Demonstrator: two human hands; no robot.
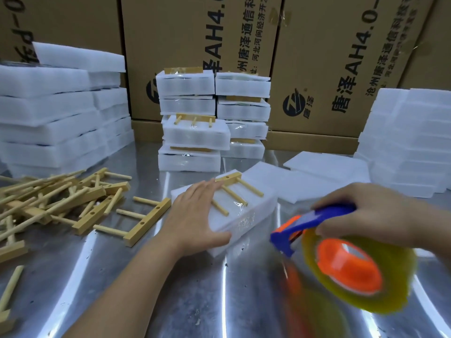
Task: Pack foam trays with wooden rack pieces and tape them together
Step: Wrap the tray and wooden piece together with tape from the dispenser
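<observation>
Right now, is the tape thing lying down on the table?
No, the right hand grips the blue tape dispenser by its handle, lifted off the shiny table.

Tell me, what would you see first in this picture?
The bright tape dispenser, blue and orange with a yellowish roll, jumps out at the lower right, gripped by the right hand. In the middle, the left hand rests on a white foam tray with a wooden rack piece on top. A pile of rack pieces lies at the left.
</observation>
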